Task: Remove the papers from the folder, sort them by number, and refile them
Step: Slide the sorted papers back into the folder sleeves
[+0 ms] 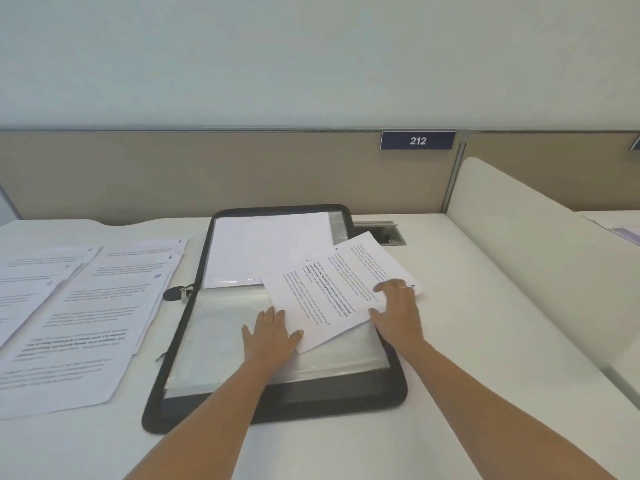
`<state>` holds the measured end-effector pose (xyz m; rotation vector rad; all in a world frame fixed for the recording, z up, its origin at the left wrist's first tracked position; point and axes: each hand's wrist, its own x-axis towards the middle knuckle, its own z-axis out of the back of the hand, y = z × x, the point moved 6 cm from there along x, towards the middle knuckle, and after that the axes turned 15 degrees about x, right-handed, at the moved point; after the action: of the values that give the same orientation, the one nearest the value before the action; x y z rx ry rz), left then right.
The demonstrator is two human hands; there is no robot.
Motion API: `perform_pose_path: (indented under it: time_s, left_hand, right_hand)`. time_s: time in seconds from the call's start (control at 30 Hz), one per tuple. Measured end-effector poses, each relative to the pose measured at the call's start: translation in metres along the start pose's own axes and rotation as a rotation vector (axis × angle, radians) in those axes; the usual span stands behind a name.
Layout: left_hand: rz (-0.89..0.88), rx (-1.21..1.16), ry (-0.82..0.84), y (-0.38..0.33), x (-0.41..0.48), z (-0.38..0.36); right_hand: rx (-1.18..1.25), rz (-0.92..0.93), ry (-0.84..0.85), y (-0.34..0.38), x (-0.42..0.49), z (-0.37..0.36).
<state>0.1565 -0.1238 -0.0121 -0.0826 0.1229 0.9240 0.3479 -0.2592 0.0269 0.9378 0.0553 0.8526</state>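
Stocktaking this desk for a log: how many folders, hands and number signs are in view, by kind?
Folder: 1
Hands: 2, left hand and right hand
Number sign: 1
Total: 4
The loose sheets on the left overlap too much to count.

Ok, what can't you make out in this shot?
Head view only.
Print on the tilted sheets: too blurred to read.
Corner number by the right hand: too small, maybe partly covered.
Papers at left: cut off by the frame edge; overlaps hide some numbers.
Sleeve in the folder: contents lost in glare.
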Motion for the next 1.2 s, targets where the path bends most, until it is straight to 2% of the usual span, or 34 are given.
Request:
perform_pose_path:
  time_s: [0.07,0.17,0.23,0.3,0.4,0.63,0.8,1.03,1.13,1.2]
  left_hand:
    - [-0.001,-0.004,0.008,-0.002,-0.002,0.0]
    - [0.003,-0.003,0.024,-0.007,-0.003,0.0]
    - [0.016,-0.009,0.016,-0.007,-0.003,0.0]
    - [0.025,-0.021,-0.001,-0.006,-0.003,0.0]
    - [0.026,-0.036,-0.016,-0.007,-0.004,0.001]
    - [0.028,0.041,-0.014,-0.009,-0.01,-0.003]
    - [0.014,0.03,-0.062,-0.017,-0.011,0.001]
    - [-0.196,-0.023,-0.014,-0.066,-0.012,-0.003]
    - [-0.249,0.035,0.019,-0.082,-0.012,-0.008]
    - [-0.268,0.068,0.018,-0.086,-0.013,-0.012]
  right_hand:
    - [0.0,0.108,0.234,0.012,-0.002,-0.02]
    - [-0.104,0.162,0.521,0.02,-0.011,-0.051]
    - [-0.177,0.156,0.657,0.021,-0.018,-0.065]
    - [-0.241,0.129,0.721,0.013,-0.024,-0.07]
    - [-0.296,0.094,0.671,0.001,-0.023,-0.059]
    - [-0.449,0.072,0.407,-0.034,-0.012,-0.015]
    - [-0.305,0.028,0.179,-0.063,-0.012,0.011]
    - [-0.228,-0.013,0.056,-0.076,-0.022,0.019]
    - [-0.215,0.118,-0.012,-0.067,-0.028,0.018]
    - [-0.195,0.188,0.033,-0.062,-0.028,0.013]
